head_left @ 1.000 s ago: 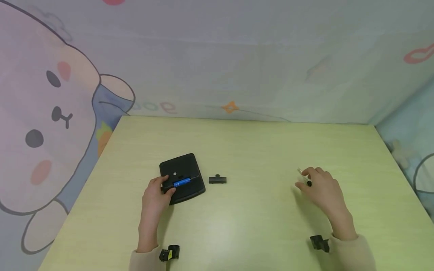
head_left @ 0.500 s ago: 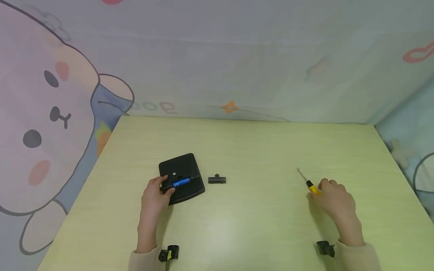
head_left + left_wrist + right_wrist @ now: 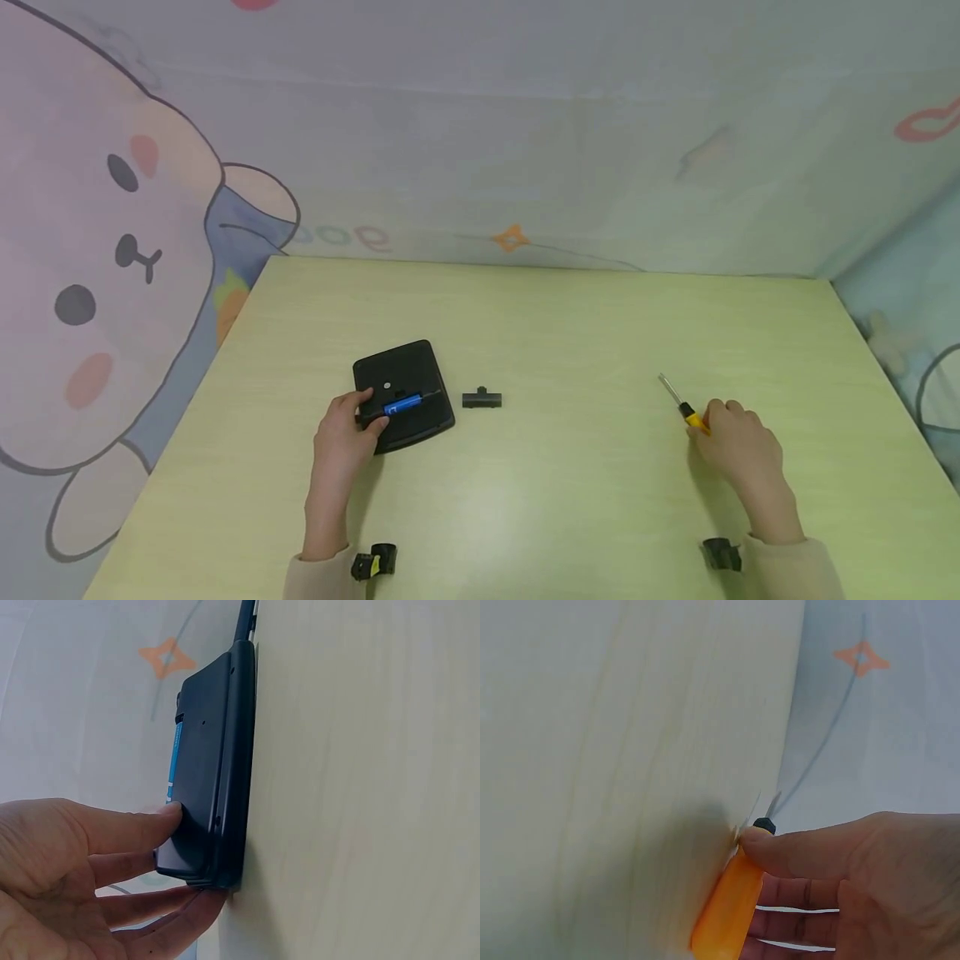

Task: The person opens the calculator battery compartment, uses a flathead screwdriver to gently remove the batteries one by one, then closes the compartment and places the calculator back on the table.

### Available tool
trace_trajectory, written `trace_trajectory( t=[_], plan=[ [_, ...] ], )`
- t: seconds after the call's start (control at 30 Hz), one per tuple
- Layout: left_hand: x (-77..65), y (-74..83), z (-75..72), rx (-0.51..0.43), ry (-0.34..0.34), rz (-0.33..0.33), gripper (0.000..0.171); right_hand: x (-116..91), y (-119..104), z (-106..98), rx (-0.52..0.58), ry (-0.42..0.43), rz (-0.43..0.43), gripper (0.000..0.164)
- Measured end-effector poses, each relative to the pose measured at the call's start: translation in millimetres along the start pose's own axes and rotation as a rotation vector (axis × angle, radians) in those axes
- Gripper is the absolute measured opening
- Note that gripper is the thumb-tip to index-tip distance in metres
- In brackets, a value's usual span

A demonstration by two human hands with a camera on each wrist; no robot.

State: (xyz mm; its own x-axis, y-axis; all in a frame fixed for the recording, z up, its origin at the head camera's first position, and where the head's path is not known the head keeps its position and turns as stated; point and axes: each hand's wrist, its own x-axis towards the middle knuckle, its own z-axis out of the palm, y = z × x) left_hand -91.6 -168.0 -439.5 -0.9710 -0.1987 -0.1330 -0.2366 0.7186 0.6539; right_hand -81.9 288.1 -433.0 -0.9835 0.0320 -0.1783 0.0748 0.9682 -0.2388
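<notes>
A flat black device [image 3: 408, 367] with rounded corners lies on the table, its open battery compartment facing up. One blue battery [image 3: 403, 404] sits in that compartment. At the device's left end my left hand [image 3: 345, 433] grips it, thumb on top and fingers around the edge, as the left wrist view shows. Just right of the device rests a small dark battery cover [image 3: 482, 400] with a tab. Far to the right, my right hand [image 3: 742, 450] pinches the yellow handle of a screwdriver [image 3: 727, 907]. Its metal shaft points away and to the left, low over the tabletop.
The pale wooden table [image 3: 570, 333] ends at a printed cloth backdrop [image 3: 585, 167]. Black camera mounts sit at both wrists, the left mount [image 3: 375, 562] and the right mount [image 3: 722, 553], close over the table.
My right hand has drawn back toward me and to the right along the screwdriver, from its shaft to its yellow handle. My left hand and the device stay put.
</notes>
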Motion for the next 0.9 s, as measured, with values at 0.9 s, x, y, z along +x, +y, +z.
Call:
trace_trajectory(
  t=[0.9],
  plan=[
    [-1.6, 0.4, 1.9, -0.013, 0.01, 0.003, 0.05, -4.9, -82.3, 14.9, 0.126, 0.333, -0.33, 0.016]
  ],
)
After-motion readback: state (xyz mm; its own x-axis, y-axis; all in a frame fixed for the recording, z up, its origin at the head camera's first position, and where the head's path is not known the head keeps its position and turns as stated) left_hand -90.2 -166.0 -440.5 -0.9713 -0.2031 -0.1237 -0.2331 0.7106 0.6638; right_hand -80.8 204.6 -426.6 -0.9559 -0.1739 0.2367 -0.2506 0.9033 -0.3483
